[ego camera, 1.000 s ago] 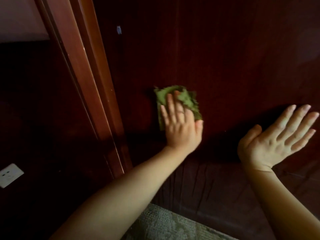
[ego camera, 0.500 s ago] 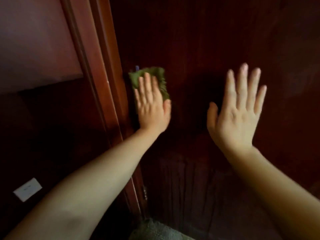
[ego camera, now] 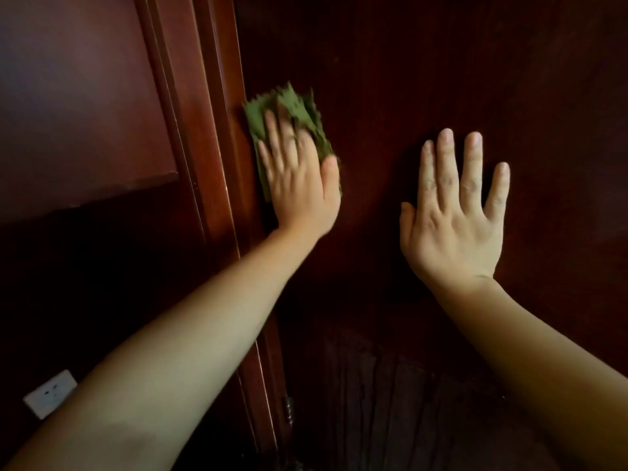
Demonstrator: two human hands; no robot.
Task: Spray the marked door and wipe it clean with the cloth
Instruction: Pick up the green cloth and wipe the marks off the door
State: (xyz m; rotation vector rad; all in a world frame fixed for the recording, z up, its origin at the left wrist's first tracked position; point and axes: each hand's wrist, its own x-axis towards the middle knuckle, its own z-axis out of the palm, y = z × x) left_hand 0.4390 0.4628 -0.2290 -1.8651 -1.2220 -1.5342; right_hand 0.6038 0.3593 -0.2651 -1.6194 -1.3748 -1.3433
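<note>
Against the dark reddish-brown wooden door (ego camera: 424, 79), just beside its frame (ego camera: 217, 137), the left hand (ego camera: 299, 178) presses a crumpled green cloth (ego camera: 292, 107) flat, fingers extended. The right hand (ego camera: 455, 215) lies open-palmed, empty, on the door.

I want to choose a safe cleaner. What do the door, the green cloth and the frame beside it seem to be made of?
Door: dark wood or wood veneer, smooth finish; faint vertical grain shows lower down.
Green cloth: soft woven or microfibre fabric, folded, with zigzag-cut edges.
Frame: reddish-brown wood, glossy lacquer; light glints along its moulded edges.
</note>
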